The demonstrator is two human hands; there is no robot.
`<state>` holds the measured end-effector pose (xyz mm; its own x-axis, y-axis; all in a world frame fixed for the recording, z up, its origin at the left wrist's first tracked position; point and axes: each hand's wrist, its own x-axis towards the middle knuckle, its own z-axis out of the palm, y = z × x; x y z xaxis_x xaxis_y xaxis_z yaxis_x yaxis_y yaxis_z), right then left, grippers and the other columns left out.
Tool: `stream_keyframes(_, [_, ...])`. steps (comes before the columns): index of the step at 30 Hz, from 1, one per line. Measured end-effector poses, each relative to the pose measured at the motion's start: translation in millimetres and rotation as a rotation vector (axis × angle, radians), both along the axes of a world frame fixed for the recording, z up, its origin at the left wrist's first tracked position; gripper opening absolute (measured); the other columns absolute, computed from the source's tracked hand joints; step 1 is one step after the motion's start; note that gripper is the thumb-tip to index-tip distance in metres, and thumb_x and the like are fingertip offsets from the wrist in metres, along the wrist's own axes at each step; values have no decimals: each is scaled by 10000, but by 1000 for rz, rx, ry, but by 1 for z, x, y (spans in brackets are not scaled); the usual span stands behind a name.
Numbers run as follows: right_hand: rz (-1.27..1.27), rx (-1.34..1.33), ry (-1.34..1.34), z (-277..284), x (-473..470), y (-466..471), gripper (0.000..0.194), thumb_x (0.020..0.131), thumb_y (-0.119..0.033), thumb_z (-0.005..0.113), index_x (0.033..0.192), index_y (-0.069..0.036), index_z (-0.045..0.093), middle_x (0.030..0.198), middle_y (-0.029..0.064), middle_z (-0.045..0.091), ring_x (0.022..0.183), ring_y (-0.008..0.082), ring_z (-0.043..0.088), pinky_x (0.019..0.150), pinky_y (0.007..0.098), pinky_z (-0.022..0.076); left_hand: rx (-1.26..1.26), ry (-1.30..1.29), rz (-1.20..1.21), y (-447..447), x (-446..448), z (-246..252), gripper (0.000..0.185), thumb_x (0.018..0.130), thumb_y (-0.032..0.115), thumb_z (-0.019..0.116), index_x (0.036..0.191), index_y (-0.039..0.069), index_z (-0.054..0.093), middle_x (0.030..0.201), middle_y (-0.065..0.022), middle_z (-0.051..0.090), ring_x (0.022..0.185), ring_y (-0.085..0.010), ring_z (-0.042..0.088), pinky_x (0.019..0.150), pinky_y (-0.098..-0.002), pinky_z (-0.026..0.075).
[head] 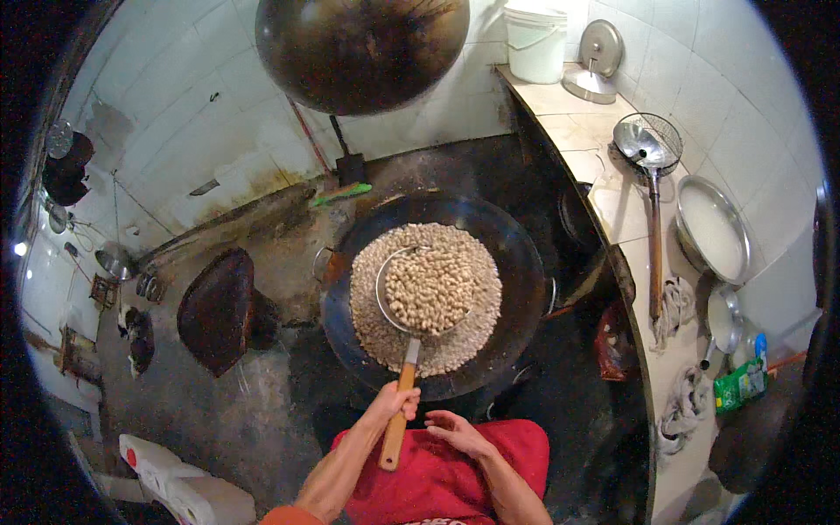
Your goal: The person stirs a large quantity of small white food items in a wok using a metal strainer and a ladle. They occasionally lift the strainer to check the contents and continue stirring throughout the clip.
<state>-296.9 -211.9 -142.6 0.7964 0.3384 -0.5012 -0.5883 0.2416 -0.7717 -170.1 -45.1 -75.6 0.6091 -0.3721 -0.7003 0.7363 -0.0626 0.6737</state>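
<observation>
My left hand (pixel 398 401) is closed around the wooden handle (pixel 394 441) of a round metal skimmer or ladle (pixel 379 289). Its bowl is heaped with pale peanuts or beans (pixel 430 289) and lies over more of the same, paler and speckled (pixel 485 328), in a large dark wok (pixel 518 262). The underside of the bowl is hidden. My right hand (pixel 453 430) holds nothing; its fingers are apart and slightly bent, just right of the handle and near the wok's front rim, above the red clothing on my lap.
On the right, a tiled counter (pixel 577 131) bears a white bucket (pixel 537 46), a wood-handled ladle (pixel 655 230), a metal basin (pixel 712 230) and cloths (pixel 686 407). A large dark wok (pixel 361 52) is at the top. White plastic jugs (pixel 184 482) stand lower left.
</observation>
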Motion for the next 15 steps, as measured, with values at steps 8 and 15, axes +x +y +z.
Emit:
stream_keyframes(8, [88,-209,-88,-30,-21,15,488,892,-200,710,1305,-29,514,1167,97,620,1074,178,588,931,311,490,372,-174,-11,20,-34,27,226,890,21,568,1006,70,381,697,-52,447,471,-130,477,363,-309,405])
stream_keyframes(15, [110,-223,-107,-33,-21,19,516,875,-230,724,1303,-31,517,1122,85,623,1004,165,592,888,313,502,363,-196,47,25,-40,51,208,900,42,564,1024,61,397,721,-45,455,479,-118,475,368,-295,415])
